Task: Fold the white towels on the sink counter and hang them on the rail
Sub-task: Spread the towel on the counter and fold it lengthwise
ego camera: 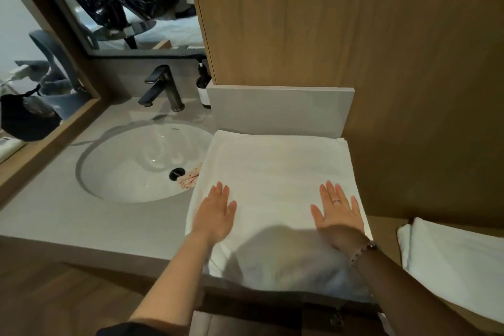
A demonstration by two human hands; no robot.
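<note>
A white towel (275, 177) lies spread on the counter (81, 224) right of the sink (141, 163), its near edge hanging over the front. The left hand (215, 213) and right hand (338, 213) press flat on it, fingers straight, well apart. A black tap (161, 87) stands behind the sink.

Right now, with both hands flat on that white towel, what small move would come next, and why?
Probably grip the near edge and fold it up over the flat part. The left hand and right hand lie open on the white towel, which looks smoothed, while its near part droops over the front of the counter, so the fold seems unfinished.
</note>
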